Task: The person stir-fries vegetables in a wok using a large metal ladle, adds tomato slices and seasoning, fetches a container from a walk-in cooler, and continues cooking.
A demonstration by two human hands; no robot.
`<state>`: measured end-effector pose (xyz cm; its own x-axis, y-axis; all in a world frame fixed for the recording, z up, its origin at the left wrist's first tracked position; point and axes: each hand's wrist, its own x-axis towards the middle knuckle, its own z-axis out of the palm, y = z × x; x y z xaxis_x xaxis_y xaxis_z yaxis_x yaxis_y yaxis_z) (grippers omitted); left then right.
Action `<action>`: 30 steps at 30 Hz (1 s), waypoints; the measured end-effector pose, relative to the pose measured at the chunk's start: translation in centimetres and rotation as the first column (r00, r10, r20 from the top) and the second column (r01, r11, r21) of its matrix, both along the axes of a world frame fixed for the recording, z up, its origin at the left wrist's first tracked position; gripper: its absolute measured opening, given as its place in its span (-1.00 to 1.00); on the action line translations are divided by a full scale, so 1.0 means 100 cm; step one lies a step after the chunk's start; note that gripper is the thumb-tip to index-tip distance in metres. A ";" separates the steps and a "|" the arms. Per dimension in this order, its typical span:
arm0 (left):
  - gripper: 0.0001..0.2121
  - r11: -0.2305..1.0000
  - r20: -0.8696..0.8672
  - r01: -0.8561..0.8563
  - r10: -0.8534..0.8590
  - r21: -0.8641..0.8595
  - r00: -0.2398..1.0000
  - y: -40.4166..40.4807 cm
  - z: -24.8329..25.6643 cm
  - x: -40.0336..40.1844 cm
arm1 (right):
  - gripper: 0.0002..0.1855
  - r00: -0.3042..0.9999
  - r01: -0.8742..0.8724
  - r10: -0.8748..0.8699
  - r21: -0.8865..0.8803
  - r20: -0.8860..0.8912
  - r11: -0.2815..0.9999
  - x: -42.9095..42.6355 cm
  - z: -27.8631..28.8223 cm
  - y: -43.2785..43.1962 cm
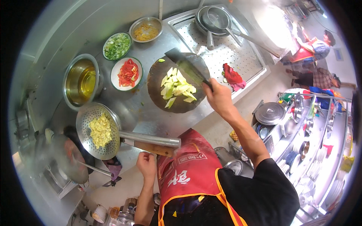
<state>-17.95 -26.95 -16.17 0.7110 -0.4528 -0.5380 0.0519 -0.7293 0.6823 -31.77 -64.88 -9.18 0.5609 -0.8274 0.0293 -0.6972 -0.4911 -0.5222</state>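
Note:
My right hand (pixel 219 97) grips the dark handle of a cleaver (pixel 192 69). The wide blade lies over the far right part of a round chopping block (pixel 155 94), its flat side wet. Diamond-shaped slices of a pale green vegetable (pixel 178 86) are heaped on the block, just nearer to me than the blade. My left hand (pixel 147 162) is low beside my red apron, fingers curled, with nothing visible in it. Just above that hand are the metal handle of a perforated strainer ladle (pixel 113 149) and a wooden handle (pixel 154 148). Scrambled egg (pixel 101 131) sits in the ladle.
Left of the block stand a plate of cut tomato (pixel 127 73), a bowl of chopped scallion (pixel 116 46) and a basin of oil (pixel 84 84). A wok (pixel 70 158) is at lower left. Strainers (pixel 216 17) and a red cloth (pixel 232 75) lie on the perforated tray.

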 end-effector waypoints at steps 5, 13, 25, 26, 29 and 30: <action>-0.91 0.791 -0.434 -0.527 0.376 -0.310 0.819 -0.094 0.011 0.001 | -0.62 0.921 0.117 -0.355 0.758 0.158 0.642 -0.030 -0.014 -0.040; -0.64 0.772 0.140 -0.098 0.236 -0.627 0.962 -0.233 -0.041 0.049 | -0.62 0.809 0.161 -0.587 0.949 0.031 0.272 -0.088 -0.096 -0.049; -0.54 0.495 0.701 0.834 -0.504 -0.246 0.505 -0.334 -0.060 0.109 | -0.65 0.860 0.133 -0.506 0.930 0.064 0.344 -0.077 -0.107 -0.018; -0.53 0.491 0.685 0.831 -0.513 -0.261 0.518 -0.325 -0.059 0.101 | -0.63 0.869 0.140 -0.491 0.922 0.061 0.362 -0.073 -0.110 -0.012; -0.40 0.557 0.719 0.799 -0.458 -0.227 0.523 -0.308 -0.047 0.073 | -0.61 0.868 0.173 -0.496 0.918 0.029 0.357 -0.056 -0.123 0.017; -0.37 0.604 0.738 0.771 -0.423 -0.202 0.525 -0.305 -0.043 0.063 | -0.60 0.868 0.162 -0.496 0.922 0.036 0.351 -0.045 -0.116 0.027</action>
<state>-11.67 -57.49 -20.48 0.2182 -0.9378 0.2701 -0.7812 -0.0019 0.6243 -36.32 -62.20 -20.82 0.3391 -0.5916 -0.7314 -0.4389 0.5882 -0.6792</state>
